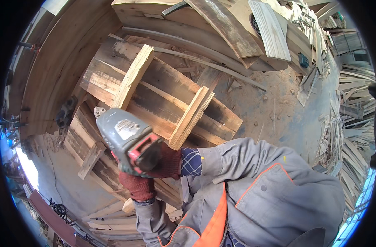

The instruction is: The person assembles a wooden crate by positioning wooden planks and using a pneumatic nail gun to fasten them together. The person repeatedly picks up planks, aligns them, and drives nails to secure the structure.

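A grey power tool with red trim point(124, 129) is held in front of my chest, slightly blurred. Its metal tip points to the upper left, beside a wooden panel point(155, 105) of dark, stained boards; whether they touch I cannot tell. My right hand point(168, 162), in a dark red knitted glove, is closed round the tool, its fingers mostly hidden behind the body. Gloved alike, my left hand point(137, 186) is closed against the tool's lower end. Two rough pale battens, a left one point(133, 76) and a right one point(190, 118), lie across the panel.
A second board panel point(88, 138) with a short cross-piece lies at the left. Tall wooden sheets point(62, 61) stand behind it. Loose planks point(270, 31) rest at the far side. Sawdust covers the floor point(274, 99), and a heap of thin wood strips point(350, 144) fills the right.
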